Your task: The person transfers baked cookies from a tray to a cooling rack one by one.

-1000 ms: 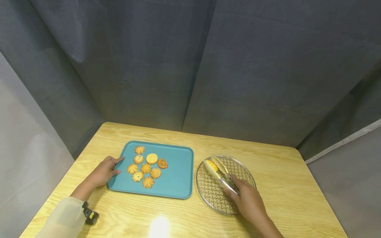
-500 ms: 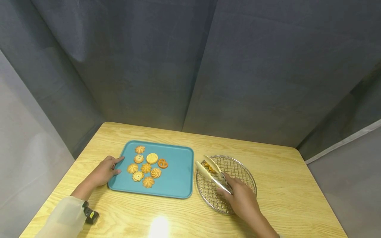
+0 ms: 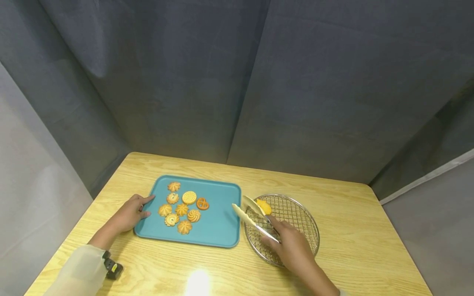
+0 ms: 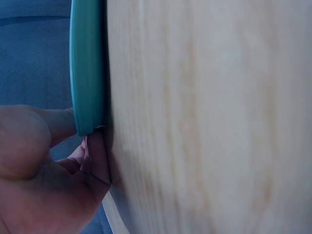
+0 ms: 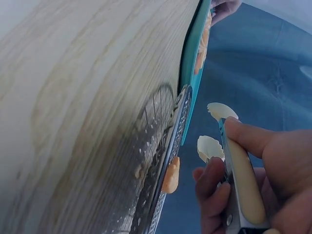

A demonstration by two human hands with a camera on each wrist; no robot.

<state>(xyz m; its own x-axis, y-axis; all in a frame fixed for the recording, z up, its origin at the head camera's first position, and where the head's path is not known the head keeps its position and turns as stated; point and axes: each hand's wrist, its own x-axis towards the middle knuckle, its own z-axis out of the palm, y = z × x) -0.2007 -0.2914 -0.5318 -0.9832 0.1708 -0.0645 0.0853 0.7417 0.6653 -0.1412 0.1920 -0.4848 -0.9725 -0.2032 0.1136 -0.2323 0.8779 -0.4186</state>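
Note:
With my left hand I grip the left rim of a teal tray, index finger and thumb at its edge; in the left wrist view, the tray's edge sits between thumb and fingers. Several cookies and a pretzel lie on the tray's left half. My right hand holds tongs with pale tips, spread apart and with nothing visible between them. The tips hover near the tray's right rim. A yellow cookie-like piece lies on a round wire rack, also seen in the right wrist view.
The rack stands right beside the tray on a light wooden table. Grey curtains hang behind the table, with pale panels at the sides. Bare tabletop shows in front of the tray.
My right hand has carried the tongs leftward, from around the yellow piece to past the rack's left edge. The yellow piece is now uncovered on the rack. My left hand has stayed put.

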